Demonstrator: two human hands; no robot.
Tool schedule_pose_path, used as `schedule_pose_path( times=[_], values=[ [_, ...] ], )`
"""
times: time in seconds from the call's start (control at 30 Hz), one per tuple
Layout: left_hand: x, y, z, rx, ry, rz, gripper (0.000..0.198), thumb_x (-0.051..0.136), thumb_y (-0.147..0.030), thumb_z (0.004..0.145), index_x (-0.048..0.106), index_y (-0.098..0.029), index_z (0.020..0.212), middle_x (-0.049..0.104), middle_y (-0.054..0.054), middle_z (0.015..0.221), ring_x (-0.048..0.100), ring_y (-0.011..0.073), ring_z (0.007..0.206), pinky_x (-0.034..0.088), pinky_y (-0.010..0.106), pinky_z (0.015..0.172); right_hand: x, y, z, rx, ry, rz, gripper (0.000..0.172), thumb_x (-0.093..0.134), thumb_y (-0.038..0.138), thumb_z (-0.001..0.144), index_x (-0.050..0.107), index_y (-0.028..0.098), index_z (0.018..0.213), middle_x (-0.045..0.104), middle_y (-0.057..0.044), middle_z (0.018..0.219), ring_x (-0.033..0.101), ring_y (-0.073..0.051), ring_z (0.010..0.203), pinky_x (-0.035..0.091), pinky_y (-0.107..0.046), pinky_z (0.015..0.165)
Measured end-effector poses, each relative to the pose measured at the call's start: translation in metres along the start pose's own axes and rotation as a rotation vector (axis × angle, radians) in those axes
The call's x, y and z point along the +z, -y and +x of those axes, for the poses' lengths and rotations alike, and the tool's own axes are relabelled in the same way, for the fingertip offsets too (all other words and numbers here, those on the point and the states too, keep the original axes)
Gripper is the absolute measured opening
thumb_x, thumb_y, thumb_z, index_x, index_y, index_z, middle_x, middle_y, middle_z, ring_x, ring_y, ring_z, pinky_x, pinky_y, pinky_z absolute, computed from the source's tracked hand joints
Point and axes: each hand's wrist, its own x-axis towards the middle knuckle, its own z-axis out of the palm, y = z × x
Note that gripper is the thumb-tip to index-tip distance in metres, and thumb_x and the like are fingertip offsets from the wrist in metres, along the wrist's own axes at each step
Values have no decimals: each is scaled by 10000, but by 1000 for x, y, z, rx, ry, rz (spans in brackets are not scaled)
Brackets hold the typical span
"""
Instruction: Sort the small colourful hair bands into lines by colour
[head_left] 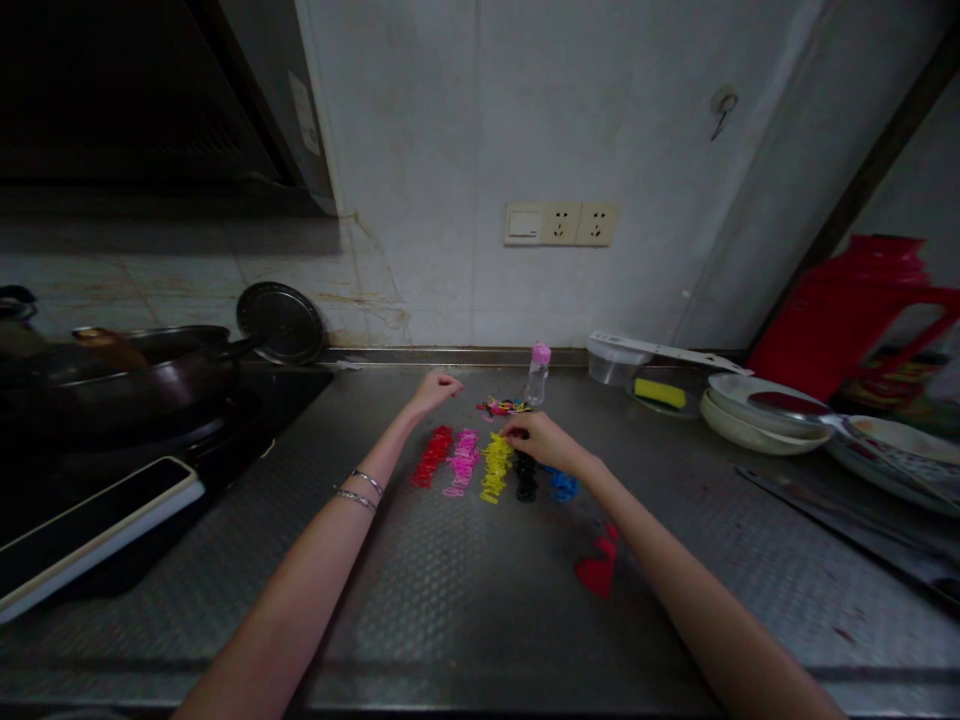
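Small elastic bands lie sorted by colour in rows on the metal countertop: a red row (432,458), a pink row (464,460), a yellow row (495,470), a black row (526,478) and a blue row (562,485). Behind them is a little mixed pile (504,407) of bands. My left hand (435,393) is pinched closed above the counter, left of the pile; what it holds is too small to tell. At the far end of the yellow row, my right hand (531,434) has its fingertips pinched together, their contents hidden. It partly covers the black row.
A small clear bottle with a pink cap (537,375) stands behind the pile. A red heart-shaped piece (598,570) lies near my right forearm. Bowls (761,425), a knife (847,525) and a red thermos (840,310) are rightward; a pan (142,385) and phone-like slab (97,525) leftward.
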Motion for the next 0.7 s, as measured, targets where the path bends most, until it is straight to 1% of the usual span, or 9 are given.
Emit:
schedule_pose_path(
  times=[0.2, 0.3, 0.37, 0.47, 0.53, 0.63, 0.7],
  values=[
    [0, 13, 3, -24, 6, 12, 205, 518, -195, 676, 689, -96, 729, 593, 15, 562, 419, 71, 483, 288, 182, 464, 7, 0, 1, -25, 60, -82, 249, 496, 114, 757, 678, 185, 911, 670, -61, 927, 595, -162, 871, 429, -276, 801],
    [1, 18, 3, -38, 0, 2, 198, 531, -208, 668, 688, -98, 717, 594, 17, 567, 414, 69, 480, 278, 184, 458, 6, -1, 0, -14, 49, -102, 263, 485, 120, 766, 671, 191, 937, 665, -57, 956, 587, -164, 908, 422, -274, 823],
    [0, 21, 2, -71, 0, -14, 208, 539, -228, 667, 689, -100, 732, 585, 12, 560, 382, 60, 450, 257, 185, 438, 2, -3, -1, 4, 20, -113, 263, 478, 132, 775, 669, 201, 943, 663, -51, 963, 583, -164, 919, 419, -270, 825],
    [-1, 26, 0, -133, 3, -62, 246, 556, -271, 662, 685, -101, 783, 566, 1, 555, 312, 41, 395, 210, 191, 401, -7, -8, -1, 70, -47, -150, 259, 473, 165, 787, 668, 215, 950, 659, -46, 967, 586, -162, 888, 427, -254, 784],
    [0, 30, -1, -161, 1, -100, 261, 570, -292, 652, 680, -102, 793, 552, -6, 547, 296, 35, 381, 195, 193, 388, -11, -13, 2, 120, -69, -197, 264, 470, 187, 792, 666, 222, 966, 659, -47, 959, 589, -162, 849, 428, -242, 743],
    [1, 38, -3, -206, -3, -125, 258, 575, -300, 646, 675, -107, 786, 505, -26, 492, 294, 35, 374, 191, 190, 380, -13, -19, 14, 167, -56, -277, 264, 481, 219, 789, 668, 235, 975, 667, -48, 913, 594, -166, 796, 417, -225, 683],
    [3, 44, -3, -232, -3, -120, 252, 573, -294, 646, 671, -104, 778, 473, -37, 462, 292, 35, 373, 192, 187, 377, -10, -20, 26, 169, -25, -301, 249, 494, 234, 782, 677, 244, 951, 671, -43, 880, 596, -166, 767, 405, -213, 642]
  ],
)
